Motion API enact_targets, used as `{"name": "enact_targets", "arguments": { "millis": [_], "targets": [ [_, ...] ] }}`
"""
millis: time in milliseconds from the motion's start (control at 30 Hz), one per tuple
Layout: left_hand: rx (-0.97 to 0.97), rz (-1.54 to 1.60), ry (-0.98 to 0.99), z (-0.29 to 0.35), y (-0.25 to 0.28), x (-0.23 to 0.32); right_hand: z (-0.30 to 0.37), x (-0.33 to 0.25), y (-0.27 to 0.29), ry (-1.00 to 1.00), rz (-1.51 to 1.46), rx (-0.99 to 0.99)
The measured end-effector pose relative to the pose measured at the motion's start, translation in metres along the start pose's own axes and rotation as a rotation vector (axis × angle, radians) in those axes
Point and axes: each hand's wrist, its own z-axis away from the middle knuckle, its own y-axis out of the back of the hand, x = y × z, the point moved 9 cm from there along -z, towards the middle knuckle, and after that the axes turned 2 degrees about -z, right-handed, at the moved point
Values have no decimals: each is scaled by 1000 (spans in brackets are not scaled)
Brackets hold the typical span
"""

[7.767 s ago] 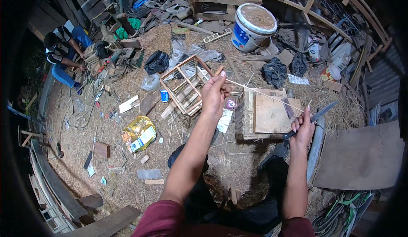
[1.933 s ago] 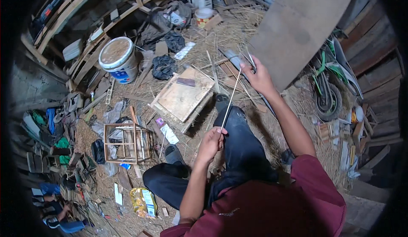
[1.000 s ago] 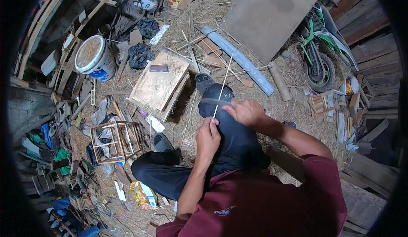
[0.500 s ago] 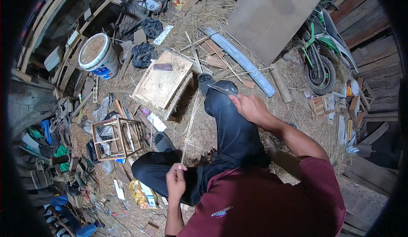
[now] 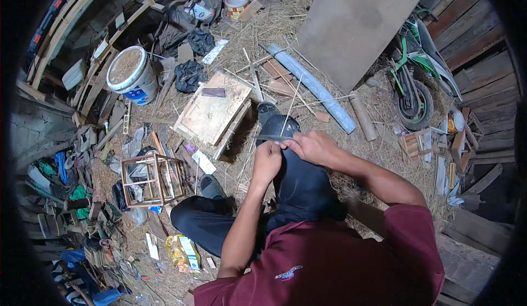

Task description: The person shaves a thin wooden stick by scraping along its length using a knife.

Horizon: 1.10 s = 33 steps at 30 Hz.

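Straw floor (image 5: 263, 37); both hands (image 5: 296, 152) apparently grip thin stick (image 5: 289, 111).

Maroon short-sleeved T-shirt (image 5: 329, 262) fills the lower middle of the frame, with a small pale printed emblem on the chest at bottom centre. Sleeves end above the elbows, so both forearms are bare, and so are the 2 hands, left (image 5: 267, 160) and right (image 5: 314, 148). Black trousers (image 5: 299, 182) cover both legs at centre frame.
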Motion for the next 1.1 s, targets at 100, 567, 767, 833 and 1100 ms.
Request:
{"name": "enact_targets", "arguments": {
  "millis": [100,567,767,833,1100],
  "targets": [
    [-29,43,16,4,-2,3,-2,4,2,-38,55,6],
    [-159,99,228,132,61,-29,4,24,-1,-275,51,-35],
    [-195,133,373,155,82,-20,5,16,4,-234,-8,77],
    [-200,132,378,161,90,-19,4,15,7,-239,-37,112],
    [52,241,386,166,129,-34,15,24,6,-173,-388,240]
  ]
}}
